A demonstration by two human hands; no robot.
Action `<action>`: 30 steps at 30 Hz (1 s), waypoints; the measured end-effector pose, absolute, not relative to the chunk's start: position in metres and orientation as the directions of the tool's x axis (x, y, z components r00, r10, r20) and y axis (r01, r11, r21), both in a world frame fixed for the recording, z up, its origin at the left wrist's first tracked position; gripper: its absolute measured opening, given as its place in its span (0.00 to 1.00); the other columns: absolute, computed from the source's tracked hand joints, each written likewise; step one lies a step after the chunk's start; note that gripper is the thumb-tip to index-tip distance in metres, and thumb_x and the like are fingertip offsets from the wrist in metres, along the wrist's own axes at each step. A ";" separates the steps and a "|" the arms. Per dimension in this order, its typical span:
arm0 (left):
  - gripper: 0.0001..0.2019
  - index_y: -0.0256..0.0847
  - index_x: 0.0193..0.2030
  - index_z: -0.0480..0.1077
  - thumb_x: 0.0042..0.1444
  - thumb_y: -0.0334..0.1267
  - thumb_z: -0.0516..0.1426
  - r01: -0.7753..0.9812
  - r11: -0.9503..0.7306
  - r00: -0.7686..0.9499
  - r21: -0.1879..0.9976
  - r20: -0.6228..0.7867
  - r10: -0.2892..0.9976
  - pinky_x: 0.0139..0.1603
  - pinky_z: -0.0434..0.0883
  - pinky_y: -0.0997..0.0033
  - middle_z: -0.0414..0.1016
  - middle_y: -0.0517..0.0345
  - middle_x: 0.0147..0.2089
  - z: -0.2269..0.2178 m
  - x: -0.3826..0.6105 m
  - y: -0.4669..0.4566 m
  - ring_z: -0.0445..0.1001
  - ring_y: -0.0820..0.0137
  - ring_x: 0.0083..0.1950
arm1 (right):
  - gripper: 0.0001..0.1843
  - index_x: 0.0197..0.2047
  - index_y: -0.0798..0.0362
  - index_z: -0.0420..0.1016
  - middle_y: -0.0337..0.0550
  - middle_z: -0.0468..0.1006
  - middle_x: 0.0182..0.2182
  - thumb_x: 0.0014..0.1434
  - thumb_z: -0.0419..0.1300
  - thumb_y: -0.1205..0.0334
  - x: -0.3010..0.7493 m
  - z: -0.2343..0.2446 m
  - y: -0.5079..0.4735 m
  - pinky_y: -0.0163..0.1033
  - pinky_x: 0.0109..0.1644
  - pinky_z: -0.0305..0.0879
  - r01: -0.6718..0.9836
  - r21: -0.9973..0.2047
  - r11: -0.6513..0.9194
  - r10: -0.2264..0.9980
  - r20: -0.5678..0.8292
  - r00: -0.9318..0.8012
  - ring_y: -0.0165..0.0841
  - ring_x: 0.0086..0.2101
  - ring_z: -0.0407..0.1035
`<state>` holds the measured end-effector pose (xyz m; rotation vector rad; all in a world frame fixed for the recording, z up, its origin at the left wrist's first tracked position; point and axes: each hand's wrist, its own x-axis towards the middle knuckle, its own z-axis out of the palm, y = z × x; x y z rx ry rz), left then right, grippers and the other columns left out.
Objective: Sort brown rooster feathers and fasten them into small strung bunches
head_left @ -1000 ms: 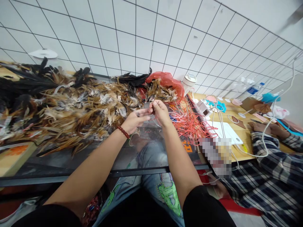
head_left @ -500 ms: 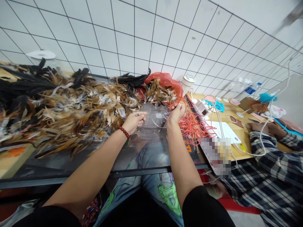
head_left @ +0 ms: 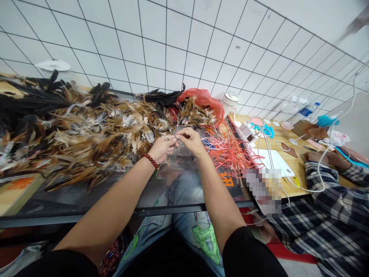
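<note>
My left hand point(head_left: 162, 148), with a red bead bracelet on the wrist, and my right hand point(head_left: 190, 140) meet fingertip to fingertip over the glass tabletop point(head_left: 86, 196). Both are pinched shut on a small thin item between them that is too small to make out. A large heap of brown, white and black feathers point(head_left: 86, 130) lies just left of my hands. A tangle of thin red strings point(head_left: 230, 152) lies just right of my right hand.
A red plastic bag point(head_left: 203, 98) holding feathers sits behind the strings. A white cup point(head_left: 230, 102), white cables and small items cover the wooden table point(head_left: 296, 161) at right. Another person in a plaid sleeve point(head_left: 331, 200) sits at right. A tiled wall stands behind.
My right hand reached right to the red strings half a second ago and has come back to meet my left hand. My left hand stayed nearly still.
</note>
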<state>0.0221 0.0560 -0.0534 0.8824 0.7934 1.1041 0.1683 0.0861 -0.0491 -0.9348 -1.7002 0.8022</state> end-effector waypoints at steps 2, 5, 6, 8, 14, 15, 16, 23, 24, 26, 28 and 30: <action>0.11 0.34 0.26 0.67 0.43 0.34 0.66 -0.368 0.233 0.294 0.900 -0.125 0.948 0.15 0.46 0.83 0.67 0.59 0.23 -0.052 0.023 0.055 0.50 0.86 0.15 | 0.04 0.27 0.49 0.79 0.40 0.75 0.29 0.50 0.66 0.59 0.168 -0.045 0.083 0.39 0.41 0.65 0.198 -0.852 0.485 0.868 0.442 -0.225 0.31 0.34 0.68; 0.10 0.35 0.25 0.65 0.44 0.32 0.64 -0.301 0.292 0.340 0.908 -0.184 0.922 0.15 0.44 0.83 0.66 0.60 0.21 -0.050 0.026 0.052 0.48 0.86 0.14 | 0.06 0.27 0.50 0.80 0.40 0.73 0.31 0.50 0.66 0.57 0.166 -0.040 0.078 0.37 0.33 0.68 0.142 -0.894 0.425 0.883 0.375 -0.282 0.30 0.30 0.66; 0.10 0.36 0.24 0.64 0.44 0.31 0.63 -0.277 0.306 0.352 0.911 -0.200 0.914 0.14 0.43 0.83 0.65 0.60 0.21 -0.050 0.027 0.051 0.48 0.86 0.14 | 0.07 0.28 0.51 0.80 0.40 0.72 0.32 0.50 0.66 0.56 0.165 -0.040 0.076 0.37 0.30 0.67 0.122 -0.911 0.394 0.890 0.345 -0.298 0.29 0.28 0.66; 0.09 0.36 0.24 0.63 0.43 0.30 0.62 -0.244 0.317 0.366 0.917 -0.215 0.905 0.14 0.43 0.83 0.65 0.60 0.21 -0.049 0.028 0.050 0.48 0.86 0.14 | 0.09 0.29 0.51 0.81 0.41 0.71 0.33 0.49 0.67 0.54 0.163 -0.040 0.074 0.36 0.24 0.67 0.089 -0.938 0.336 0.902 0.294 -0.316 0.27 0.25 0.64; 0.07 0.38 0.27 0.62 0.42 0.28 0.58 -0.218 0.327 0.367 0.920 -0.233 0.900 0.14 0.43 0.84 0.63 0.62 0.20 -0.051 0.027 0.051 0.48 0.85 0.14 | 0.10 0.31 0.51 0.82 0.40 0.72 0.34 0.48 0.68 0.54 0.163 -0.044 0.076 0.36 0.26 0.70 0.050 -0.953 0.298 0.887 0.257 -0.383 0.27 0.27 0.67; 0.08 0.39 0.28 0.62 0.42 0.27 0.58 -0.209 0.336 0.365 0.918 -0.245 0.898 0.14 0.43 0.84 0.62 0.64 0.20 -0.051 0.027 0.051 0.48 0.85 0.14 | 0.09 0.31 0.51 0.82 0.40 0.72 0.34 0.48 0.68 0.56 0.163 -0.045 0.078 0.36 0.29 0.70 0.071 -0.943 0.324 0.880 0.273 -0.390 0.28 0.29 0.68; 0.08 0.40 0.29 0.62 0.42 0.26 0.57 -0.200 0.345 0.365 0.917 -0.257 0.895 0.14 0.43 0.85 0.61 0.65 0.19 -0.051 0.027 0.051 0.48 0.84 0.14 | 0.07 0.31 0.52 0.82 0.40 0.73 0.33 0.49 0.68 0.57 0.163 -0.045 0.079 0.37 0.33 0.71 0.097 -0.929 0.356 0.870 0.292 -0.397 0.29 0.31 0.69; 0.09 0.40 0.27 0.57 0.45 0.27 0.56 -0.153 0.385 0.423 0.910 -0.291 0.858 0.14 0.41 0.86 0.59 0.66 0.19 -0.051 0.028 0.050 0.47 0.85 0.13 | 0.04 0.30 0.55 0.77 0.38 0.72 0.30 0.54 0.62 0.65 0.165 -0.040 0.078 0.36 0.41 0.63 0.232 -0.839 0.493 0.823 0.363 -0.437 0.28 0.33 0.65; 0.09 0.40 0.26 0.57 0.45 0.27 0.56 -0.144 0.388 0.432 0.910 -0.295 0.852 0.14 0.41 0.86 0.59 0.65 0.19 -0.051 0.028 0.050 0.47 0.86 0.13 | 0.04 0.30 0.55 0.76 0.38 0.72 0.30 0.54 0.61 0.65 0.165 -0.039 0.078 0.35 0.40 0.63 0.233 -0.839 0.491 0.826 0.363 -0.431 0.28 0.32 0.65; 0.09 0.40 0.26 0.57 0.45 0.27 0.56 -0.130 0.391 0.449 0.911 -0.297 0.842 0.14 0.41 0.86 0.59 0.65 0.19 -0.050 0.028 0.049 0.47 0.86 0.13 | 0.06 0.30 0.56 0.76 0.38 0.72 0.30 0.54 0.61 0.62 0.165 -0.039 0.077 0.35 0.38 0.62 0.210 -0.863 0.460 0.839 0.344 -0.422 0.27 0.31 0.64; 0.09 0.39 0.25 0.56 0.46 0.27 0.56 -0.114 0.398 0.463 0.910 -0.306 0.832 0.14 0.41 0.86 0.59 0.64 0.19 -0.050 0.028 0.049 0.47 0.86 0.13 | 0.09 0.32 0.56 0.76 0.37 0.71 0.27 0.54 0.63 0.58 0.164 -0.039 0.076 0.35 0.36 0.62 0.165 -0.905 0.392 0.857 0.294 -0.422 0.27 0.29 0.63; 0.10 0.40 0.25 0.55 0.45 0.27 0.56 -0.103 0.409 0.471 0.907 -0.317 0.823 0.14 0.41 0.86 0.59 0.65 0.19 -0.050 0.028 0.049 0.47 0.86 0.13 | 0.11 0.32 0.56 0.77 0.36 0.72 0.26 0.53 0.64 0.55 0.165 -0.040 0.076 0.34 0.34 0.61 0.121 -0.936 0.331 0.866 0.251 -0.434 0.27 0.27 0.63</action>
